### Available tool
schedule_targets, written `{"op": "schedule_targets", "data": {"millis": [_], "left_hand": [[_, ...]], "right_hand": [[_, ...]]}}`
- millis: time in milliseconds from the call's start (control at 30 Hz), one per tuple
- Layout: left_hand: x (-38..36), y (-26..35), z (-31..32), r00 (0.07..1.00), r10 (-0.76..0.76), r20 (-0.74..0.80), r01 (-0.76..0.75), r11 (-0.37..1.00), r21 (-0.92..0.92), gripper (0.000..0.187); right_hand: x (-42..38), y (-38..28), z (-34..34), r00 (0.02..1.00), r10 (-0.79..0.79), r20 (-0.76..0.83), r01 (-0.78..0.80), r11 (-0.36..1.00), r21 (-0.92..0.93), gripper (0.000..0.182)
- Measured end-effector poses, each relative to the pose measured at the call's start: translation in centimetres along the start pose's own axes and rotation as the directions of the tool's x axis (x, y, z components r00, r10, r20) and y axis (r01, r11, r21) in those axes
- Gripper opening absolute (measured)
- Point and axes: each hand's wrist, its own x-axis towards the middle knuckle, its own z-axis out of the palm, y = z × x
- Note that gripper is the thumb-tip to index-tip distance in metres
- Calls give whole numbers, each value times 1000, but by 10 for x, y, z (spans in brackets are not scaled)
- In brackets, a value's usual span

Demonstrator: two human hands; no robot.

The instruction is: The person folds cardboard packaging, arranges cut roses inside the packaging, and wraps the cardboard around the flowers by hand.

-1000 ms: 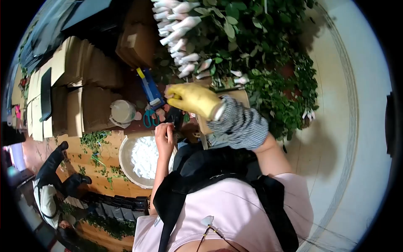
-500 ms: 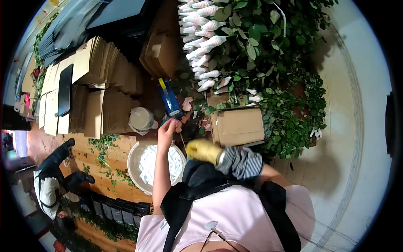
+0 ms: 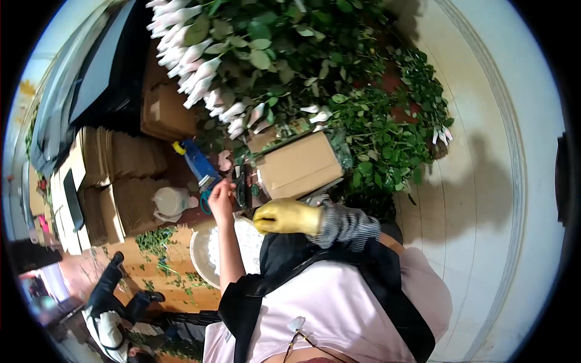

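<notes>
While the left hand point(image 3: 221, 196) touches scissors point(image 3: 206, 199) — the gloved right hand point(image 3: 285, 216) hovers.

Bare hand point(image 3: 221, 195) at the scissors point(image 3: 204, 199): fingertips blurred, grip not readable; only the teal handles show. Gloved hand point(image 3: 289, 216) curled, palm side hidden; whether it holds anything cannot be told. White bowl point(image 3: 203, 257) half covered by the forearm, contents too small to identify. Rose heads point(image 3: 193, 51) run out at the far edge. Second person point(image 3: 112, 308) near left, cut by the lens rim. Items beside the blue tool point(image 3: 196, 162) too blurred to name.
</notes>
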Motion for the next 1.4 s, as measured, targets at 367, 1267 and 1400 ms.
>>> {"op": "schedule_targets", "data": {"millis": [367, 1267, 1400], "left_hand": [[46, 25, 331, 737, 128, 664, -653, -122, 748, 21], [-68, 0, 269, 631, -91, 771, -776, -64, 628, 29], [-69, 17, 245, 492, 96, 865, -867, 141, 478, 36]], "right_hand": [[-165, 74, -133, 593, 541, -597, 61, 709, 702, 31], [-152, 261, -21, 773, 510, -379, -24, 620, 784, 29], [-151, 249, -48, 774, 584, -246, -86, 482, 872, 30]]}}
